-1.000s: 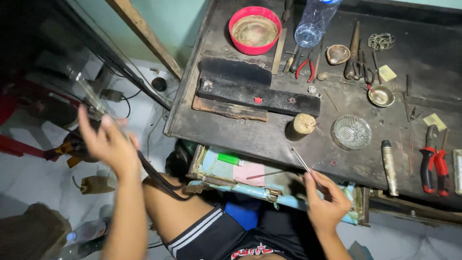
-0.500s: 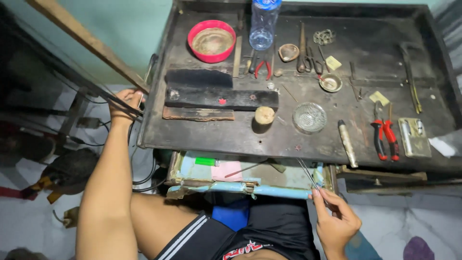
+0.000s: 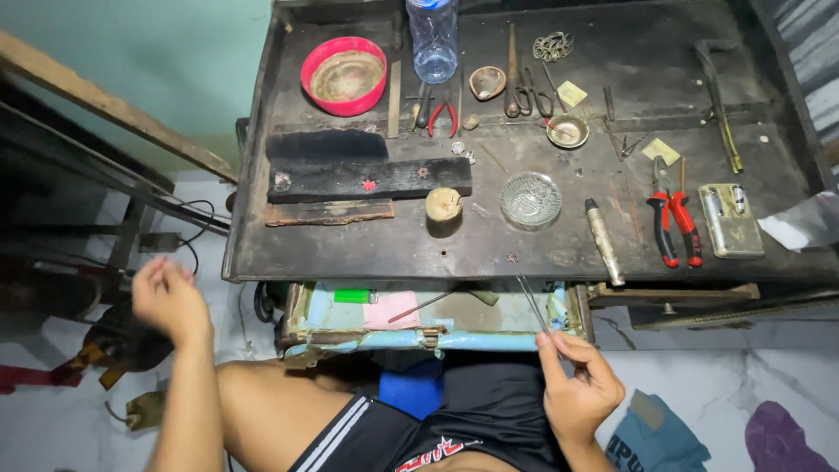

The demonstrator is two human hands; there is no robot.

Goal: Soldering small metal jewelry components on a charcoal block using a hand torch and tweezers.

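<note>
A dark desk (image 3: 367, 253) holds a red bowl (image 3: 344, 75) and a bottle (image 3: 433, 39) near its back edge. A glass dish (image 3: 530, 199) sits mid-desk. The right hand (image 3: 578, 389) pinches tweezers (image 3: 530, 301) over the open drawer (image 3: 437, 325) at the front edge. The left hand (image 3: 168, 297) hangs loose, off the desk's left corner.

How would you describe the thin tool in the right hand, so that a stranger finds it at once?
Start at the dark workbench and go down to the open drawer under its front edge. At the drawer's right end, the right hand pinches thin metal tweezers that point up toward the bench. Unlike the red-handled pliers lying on the bench, they are bare, needle-slim metal.
</note>
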